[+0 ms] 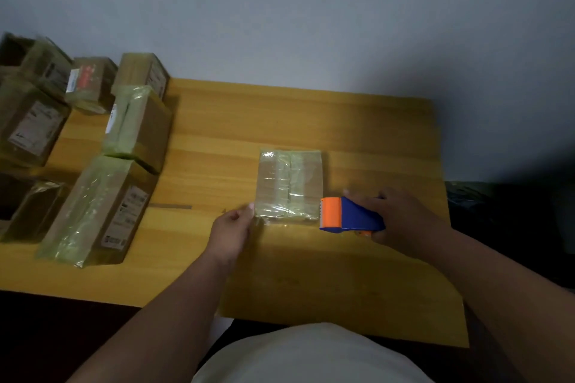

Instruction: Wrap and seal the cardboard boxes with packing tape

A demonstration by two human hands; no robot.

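Taped box (289, 185) lies flat at centre of the wooden table (373, 139). Left hand (231, 228) pinches the box's lower left corner. Right hand (401, 217) grips the blue-and-orange tape dispenser (348, 215) beside its lower right corner. Wrapped boxes (93, 208) crowd frame left.

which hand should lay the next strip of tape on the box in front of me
Right. The right hand already holds the tape dispenser beside the box; the left hand steadies its near corner.
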